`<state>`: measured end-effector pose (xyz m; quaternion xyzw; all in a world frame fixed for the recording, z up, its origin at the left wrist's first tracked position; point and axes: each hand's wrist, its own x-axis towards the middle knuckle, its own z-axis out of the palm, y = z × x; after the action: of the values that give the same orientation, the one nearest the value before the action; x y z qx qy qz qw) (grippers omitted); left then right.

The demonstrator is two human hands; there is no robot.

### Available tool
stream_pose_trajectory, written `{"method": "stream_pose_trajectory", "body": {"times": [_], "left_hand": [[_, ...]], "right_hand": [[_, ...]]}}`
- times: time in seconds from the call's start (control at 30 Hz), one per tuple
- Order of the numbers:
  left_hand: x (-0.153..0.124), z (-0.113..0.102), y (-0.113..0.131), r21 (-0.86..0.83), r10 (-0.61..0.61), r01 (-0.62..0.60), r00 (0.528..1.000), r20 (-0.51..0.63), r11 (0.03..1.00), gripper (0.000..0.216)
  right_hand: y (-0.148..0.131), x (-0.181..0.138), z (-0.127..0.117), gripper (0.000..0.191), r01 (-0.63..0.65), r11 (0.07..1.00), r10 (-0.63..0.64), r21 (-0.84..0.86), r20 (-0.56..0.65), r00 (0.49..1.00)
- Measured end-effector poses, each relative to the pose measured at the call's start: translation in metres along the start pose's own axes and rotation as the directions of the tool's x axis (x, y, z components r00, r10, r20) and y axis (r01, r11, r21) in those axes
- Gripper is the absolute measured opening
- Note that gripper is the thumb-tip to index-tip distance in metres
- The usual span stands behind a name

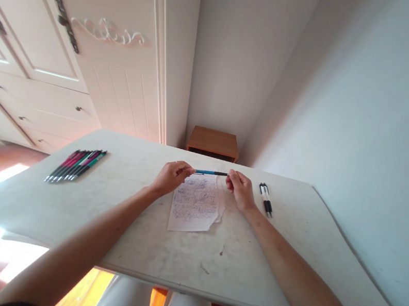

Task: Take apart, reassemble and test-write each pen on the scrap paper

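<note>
My left hand (172, 176) and my right hand (239, 189) each pinch one end of a blue pen (209, 173), held level just above the far edge of a scribbled sheet of paper (196, 204). The paper lies on a white table (126, 244) in front of me. Both hands are closed on the pen.
A row of several coloured pens (77, 165) lies at the table's left. Two black-and-white pens (266, 199) lie to the right of my right hand. A white wardrobe (69, 47) stands at the left, a small wooden cabinet (214, 143) behind the table, a wall on the right.
</note>
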<state>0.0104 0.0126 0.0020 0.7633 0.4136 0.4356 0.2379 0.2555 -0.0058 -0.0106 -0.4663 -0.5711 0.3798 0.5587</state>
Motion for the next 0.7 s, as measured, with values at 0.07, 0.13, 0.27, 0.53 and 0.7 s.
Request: {"method": "stream_pose_trajectory", "body": {"times": [0.07,0.13,0.27,0.53,0.7], "left_hand": [[-0.0006,-0.0008,0.0001,0.0,-0.035,0.035,0.999,0.002,0.999,0.047],[-0.0011,-0.0011,-0.0002,-0.017,-0.076,0.076,0.997,0.009,0.997,0.052],[-0.0016,-0.0013,-0.0007,-0.044,-0.107,0.109,0.994,0.039,0.993,0.053],[0.0008,0.002,-0.0037,-0.06,-0.01,0.009,1.0,-0.028,0.998,0.034],[0.0012,0.0004,-0.0022,-0.01,0.0,0.0,1.0,-0.004,1.0,0.032]], "right_hand": [[-0.0005,-0.0004,0.001,0.046,0.0,1.0,0.0,0.004,0.017,1.0],[-0.001,-0.0008,0.0016,0.046,-0.002,1.0,0.002,0.006,0.03,1.0],[-0.0015,-0.001,0.0007,0.045,-0.004,1.0,0.004,0.014,0.02,1.0],[-0.0026,-0.0012,-0.0013,0.047,-0.015,1.0,0.015,0.013,-0.019,1.0],[-0.0028,-0.0011,-0.0007,0.047,-0.019,1.0,0.019,0.011,-0.008,1.0]]}}
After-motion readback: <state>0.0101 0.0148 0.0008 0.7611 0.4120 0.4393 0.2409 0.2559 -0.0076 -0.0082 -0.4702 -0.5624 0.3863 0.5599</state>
